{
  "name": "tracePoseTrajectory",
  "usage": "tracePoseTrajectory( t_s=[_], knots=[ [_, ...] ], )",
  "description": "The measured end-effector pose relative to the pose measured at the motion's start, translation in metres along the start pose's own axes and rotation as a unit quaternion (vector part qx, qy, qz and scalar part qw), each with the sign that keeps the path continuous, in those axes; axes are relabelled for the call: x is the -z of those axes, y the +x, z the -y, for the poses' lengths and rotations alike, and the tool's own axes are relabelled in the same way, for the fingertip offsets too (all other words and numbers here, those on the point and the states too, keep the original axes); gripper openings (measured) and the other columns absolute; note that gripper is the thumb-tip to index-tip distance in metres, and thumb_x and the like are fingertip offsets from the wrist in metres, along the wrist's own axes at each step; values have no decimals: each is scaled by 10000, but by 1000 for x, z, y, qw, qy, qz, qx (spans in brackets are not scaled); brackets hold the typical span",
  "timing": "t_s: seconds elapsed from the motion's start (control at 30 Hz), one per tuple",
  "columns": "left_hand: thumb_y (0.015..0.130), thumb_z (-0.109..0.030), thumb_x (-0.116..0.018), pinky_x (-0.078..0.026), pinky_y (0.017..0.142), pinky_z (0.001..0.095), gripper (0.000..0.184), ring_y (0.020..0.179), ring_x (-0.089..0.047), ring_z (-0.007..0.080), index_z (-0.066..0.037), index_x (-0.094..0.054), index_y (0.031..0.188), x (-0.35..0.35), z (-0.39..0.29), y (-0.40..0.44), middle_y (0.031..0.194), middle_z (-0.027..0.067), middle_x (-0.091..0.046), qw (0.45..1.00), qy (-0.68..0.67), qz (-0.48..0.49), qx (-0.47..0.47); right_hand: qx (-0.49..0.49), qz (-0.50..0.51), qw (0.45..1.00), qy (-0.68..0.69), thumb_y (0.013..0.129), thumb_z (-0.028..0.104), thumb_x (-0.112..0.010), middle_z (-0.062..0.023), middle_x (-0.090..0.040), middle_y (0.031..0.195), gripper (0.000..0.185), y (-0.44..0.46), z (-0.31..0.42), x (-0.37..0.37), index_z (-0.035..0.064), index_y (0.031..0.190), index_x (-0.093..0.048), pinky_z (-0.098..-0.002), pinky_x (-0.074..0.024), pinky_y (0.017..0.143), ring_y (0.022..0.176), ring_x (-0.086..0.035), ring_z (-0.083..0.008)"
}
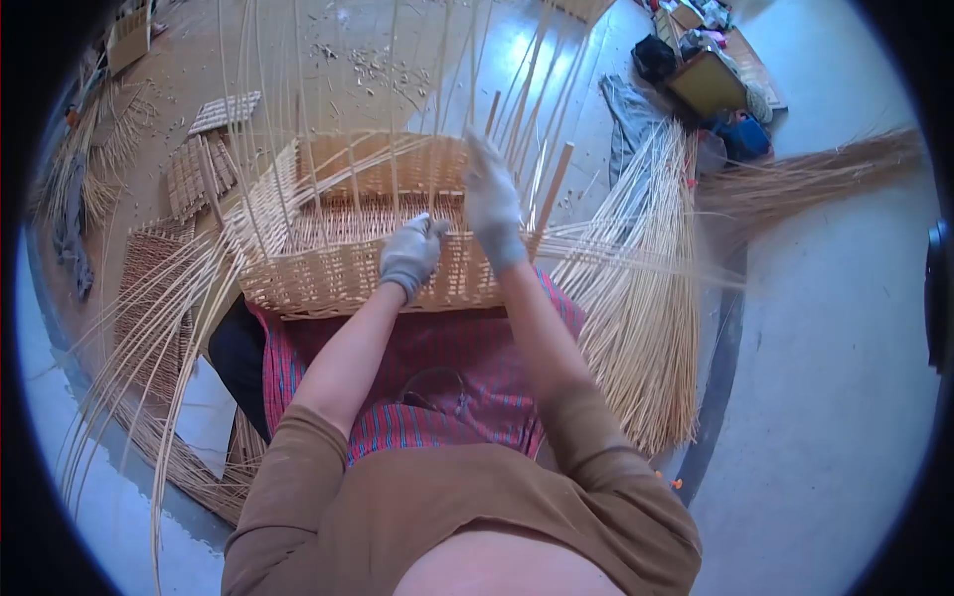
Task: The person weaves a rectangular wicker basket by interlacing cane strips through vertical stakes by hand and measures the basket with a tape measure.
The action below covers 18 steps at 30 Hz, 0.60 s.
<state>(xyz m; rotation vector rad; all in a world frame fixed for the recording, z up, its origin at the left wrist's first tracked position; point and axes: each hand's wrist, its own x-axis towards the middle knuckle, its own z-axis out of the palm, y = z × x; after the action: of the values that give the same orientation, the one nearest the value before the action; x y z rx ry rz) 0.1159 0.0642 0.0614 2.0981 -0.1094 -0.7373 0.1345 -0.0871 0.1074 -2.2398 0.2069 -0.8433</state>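
Note:
A half-woven rectangular wicker basket point(328, 276) rests across my lap, with tall thin stakes point(393, 89) standing up from its walls. My left hand point(413, 250), in a pale glove, is closed on the near rim at about the middle. Farther right, my right hand point(491, 199), also gloved, is raised over the near wall among the stakes. Its fingers point up and away; blur hides whether they grip a strand. Loose pale weaving strands point(214, 273) fan out from the basket's left end. Others point(636, 256) stick out to the right, smeared by motion.
A large bundle of pale rods point(651, 348) lies right of my knees, with a darker bundle point(815, 184) beyond it. Woven panels point(154, 288) lie on the left. Bags and boxes point(706, 84) are piled at the back right. Cut scraps point(383, 74) litter the floor.

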Motion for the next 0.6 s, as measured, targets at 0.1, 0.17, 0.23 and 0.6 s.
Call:
tracePoseTrajectory(
  t_s=[0.1,0.17,0.23,0.6],
  knots=[
    [1005,-426,-611,-518,633,394,367,695,-710,230,-63,-661,989,-8,7,14,757,120,-706,995,34,-87,-46,30,29,999,23,917,-59,-495,-110,-609,1334,808,4,-27,6,198,1630,-215,-437,-489,1046,1168,-632,-209],
    [996,-373,-637,-522,660,394,308,750,-715,263,-66,-663,989,0,-8,4,738,112,-695,998,-36,-47,-7,-74,-54,946,311,922,-53,-530,-94,-645,1215,757,-17,-45,30,171,1590,-254,-428,-516,999,1067,-656,-208],
    [957,-199,-680,-559,733,399,162,849,-717,312,-96,-664,1081,-1,-4,0,902,75,-706,995,-73,-55,-31,-171,-118,898,388,944,4,-589,-71,-666,1044,608,-86,-72,67,142,1496,-375,-388,-551,883,954,-652,-176],
    [914,23,-543,-613,711,466,865,845,-731,342,-435,-248,1586,-78,-62,-26,1370,186,-513,905,378,-9,-198,123,-201,944,-230,878,72,-688,-192,-667,1264,657,10,-39,117,140,1502,-492,-453,-446,1081,1295,-555,-364]
  ],
)
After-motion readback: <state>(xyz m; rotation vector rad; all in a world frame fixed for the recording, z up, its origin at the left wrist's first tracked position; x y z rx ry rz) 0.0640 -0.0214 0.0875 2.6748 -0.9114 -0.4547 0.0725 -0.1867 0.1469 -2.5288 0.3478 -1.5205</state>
